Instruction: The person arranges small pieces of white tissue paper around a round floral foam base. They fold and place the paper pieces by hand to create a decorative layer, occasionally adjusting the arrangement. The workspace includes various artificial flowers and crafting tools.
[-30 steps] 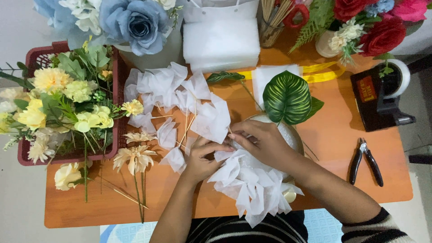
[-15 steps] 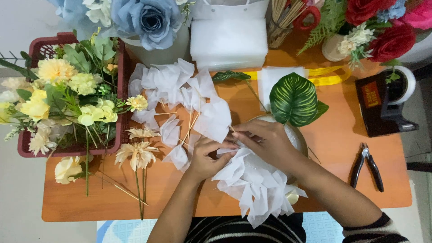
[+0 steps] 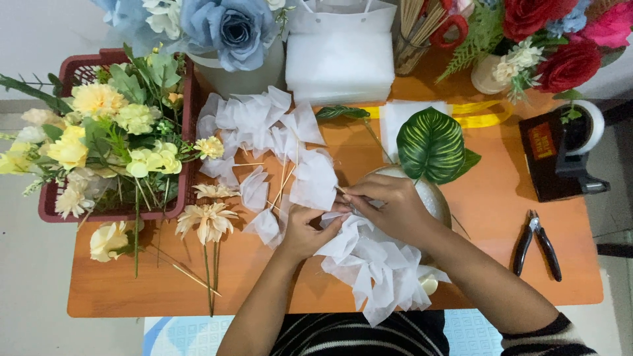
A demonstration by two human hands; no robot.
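Hands: both working close together at centre of the orange wooden table (image 3: 521,132), over a cluster of white tissue-like fabric pieces on thin sticks (image 3: 376,264).
Left hand (image 3: 306,231): fingers curling round the upper edge of the cluster, gripping it, probably to steady it.
Right hand (image 3: 389,204): fingertips pinching a fold of white fabric w/ a stick end poking out just beside them; grip is clenched on that piece, looks like it's being set into the cluster.
Cluster base: sitting on a pale rounded dome (image 3: 435,198), mostly hidden under the right hand; likely the holder keeping sticks upright.
Spare pieces: more loose white fabric squares on skewers (image 3: 264,132) lying just beyond the hands, near enough to grab.
Leaf: big green striped artificial leaf (image 3: 432,145) standing behind the dome.
Side items: red plastic basket of yellow and cream flowers (image 3: 99,145) at left; black-handled pliers (image 3: 537,240) at right, untouched.
Vs earlier frames: hands staying at the same spot; right fingertips shifting slightly towards the left hand; everything else on the table unchanged.
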